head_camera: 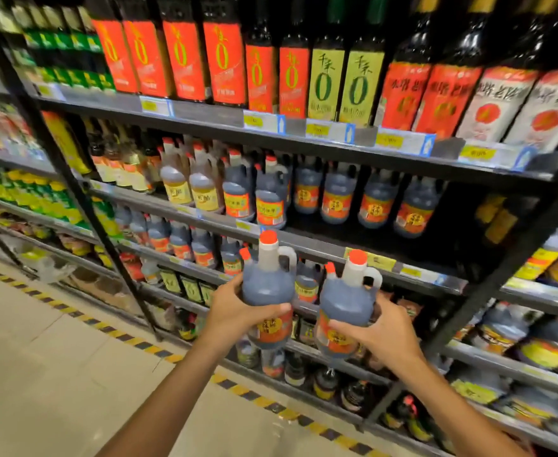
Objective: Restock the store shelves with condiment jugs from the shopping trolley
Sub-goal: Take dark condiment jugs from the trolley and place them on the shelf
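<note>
Before shelf edge [320,249]: left hand [234,311], right hand [381,334] fingers each wrapping 1 jug (dark gap up right).

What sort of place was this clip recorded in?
A grocery store aisle, most likely: tiered metal shelves packed with condiment bottles, yellow price tags along the shelf edges, and striped floor tape below.
</note>
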Available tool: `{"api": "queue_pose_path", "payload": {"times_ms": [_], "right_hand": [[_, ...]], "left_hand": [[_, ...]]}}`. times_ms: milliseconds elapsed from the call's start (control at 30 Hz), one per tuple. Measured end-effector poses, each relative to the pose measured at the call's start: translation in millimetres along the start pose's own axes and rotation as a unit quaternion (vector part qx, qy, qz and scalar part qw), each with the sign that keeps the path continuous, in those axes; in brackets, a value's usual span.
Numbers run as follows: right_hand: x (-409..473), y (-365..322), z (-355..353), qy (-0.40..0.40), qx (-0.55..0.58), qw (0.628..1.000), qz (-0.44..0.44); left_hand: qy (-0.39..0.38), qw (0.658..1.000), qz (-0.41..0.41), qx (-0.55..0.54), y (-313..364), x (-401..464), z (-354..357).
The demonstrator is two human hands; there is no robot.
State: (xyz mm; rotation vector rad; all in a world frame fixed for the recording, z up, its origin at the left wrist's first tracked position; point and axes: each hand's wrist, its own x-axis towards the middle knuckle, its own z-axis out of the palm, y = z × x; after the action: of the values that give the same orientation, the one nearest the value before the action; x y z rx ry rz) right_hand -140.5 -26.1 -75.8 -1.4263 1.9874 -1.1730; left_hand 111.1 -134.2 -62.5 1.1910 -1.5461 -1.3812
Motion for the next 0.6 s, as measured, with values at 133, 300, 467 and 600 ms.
{"api": "queue_pose_path", "payload": {"times_ms": [133,300,467,600], "right_hand": [[24,-14,23,0.068,0.022,0.997,0.036],[41,-37,42,0.130,0.008,0.989,0.074],[56,-42,52,0.178,0.008,0.980,0.087],[79,-43,53,0.202,0.037,0.975,0.088]], "left_hand": [[-0.054,0.998,0.025,0.013,7,63,-17],[-0.113,0.993,0.024,0.013,12,120,-29],[-0.156,0.986,0.051,0.019,17,157,-31],[-0.152,0.986,0.064,0.001,24,171,-32]]}}
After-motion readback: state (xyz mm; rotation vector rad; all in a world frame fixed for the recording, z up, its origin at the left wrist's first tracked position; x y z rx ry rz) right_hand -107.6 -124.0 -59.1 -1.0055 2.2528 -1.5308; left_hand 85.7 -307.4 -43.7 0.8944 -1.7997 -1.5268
